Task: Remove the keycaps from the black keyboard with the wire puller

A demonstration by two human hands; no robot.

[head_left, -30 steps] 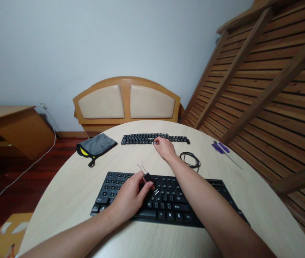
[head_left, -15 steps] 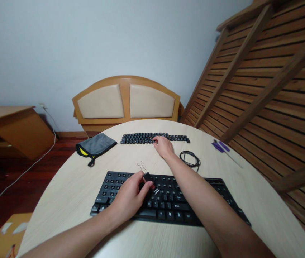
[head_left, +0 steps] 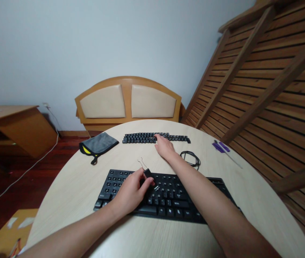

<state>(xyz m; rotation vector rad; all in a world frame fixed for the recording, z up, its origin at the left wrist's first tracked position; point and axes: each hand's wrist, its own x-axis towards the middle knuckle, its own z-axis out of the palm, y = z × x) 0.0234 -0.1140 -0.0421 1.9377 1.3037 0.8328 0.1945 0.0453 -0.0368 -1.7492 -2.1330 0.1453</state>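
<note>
My left hand (head_left: 132, 188) rests over the black keyboard (head_left: 112, 179), fingers closed around the dark handle of a wire keycap puller (head_left: 148, 173). Its two thin wire prongs point up and away from me. Many keys on the keyboard have no caps, leaving the switch mounts exposed; the lower rows still carry caps. Farther off, removed black keycaps (head_left: 138, 138) lie in neat rows. My right hand (head_left: 165, 146) reaches across to them, index finger stretched onto the rows and thumb apart below it. No keycap shows between those fingers.
A grey and yellow cloth (head_left: 100, 145) lies at the round table's left edge. The coiled black cable (head_left: 191, 158) sits right of my right forearm. Near the right edge is a purple tool (head_left: 219, 146) with a thin shaft. Wooden slats (head_left: 249, 107) lean beyond it.
My right hand's index finger has stretched farther forward onto the keycap rows, and its thumb and index finger are wider apart. My left hand keeps the keycap puller; the view has shifted slightly.
</note>
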